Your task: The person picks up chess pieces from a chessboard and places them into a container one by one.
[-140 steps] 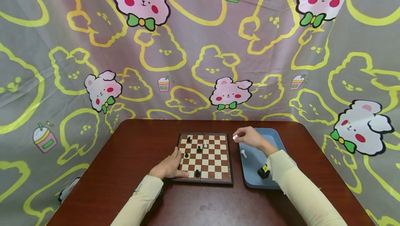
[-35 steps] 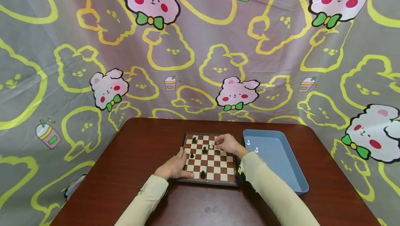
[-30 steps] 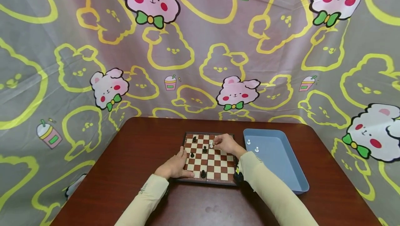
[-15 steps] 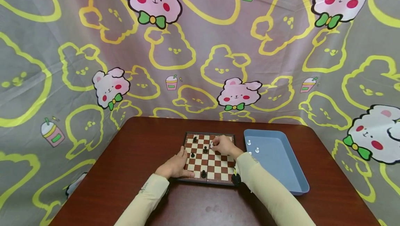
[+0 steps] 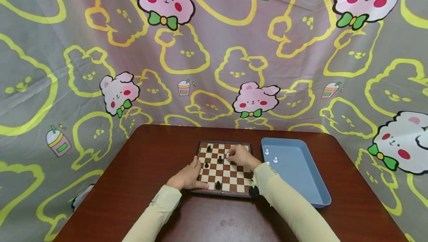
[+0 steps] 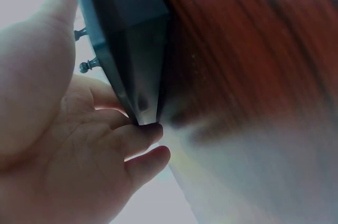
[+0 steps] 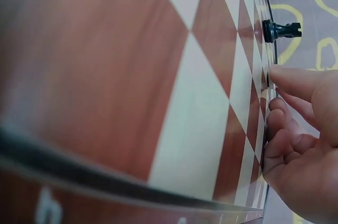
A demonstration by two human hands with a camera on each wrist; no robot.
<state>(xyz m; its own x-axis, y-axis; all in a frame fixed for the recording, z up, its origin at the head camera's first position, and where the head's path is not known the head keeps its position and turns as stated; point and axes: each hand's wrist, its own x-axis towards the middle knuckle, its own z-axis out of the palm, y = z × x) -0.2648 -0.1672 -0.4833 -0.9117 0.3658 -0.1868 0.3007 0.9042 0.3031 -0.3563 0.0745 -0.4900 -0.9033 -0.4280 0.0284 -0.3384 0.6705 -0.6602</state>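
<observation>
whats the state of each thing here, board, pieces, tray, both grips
Chessboard: unfolded, flat on the table
Four black pieces: upright on the board
Held white piece: pinched at fingertips, contact with the board unclear
Blue tray: on the table, partly filled
White pieces in tray: two upright, a third partly covered
Left grip: holding the board's left edge
Right grip: pinching the held piece
</observation>
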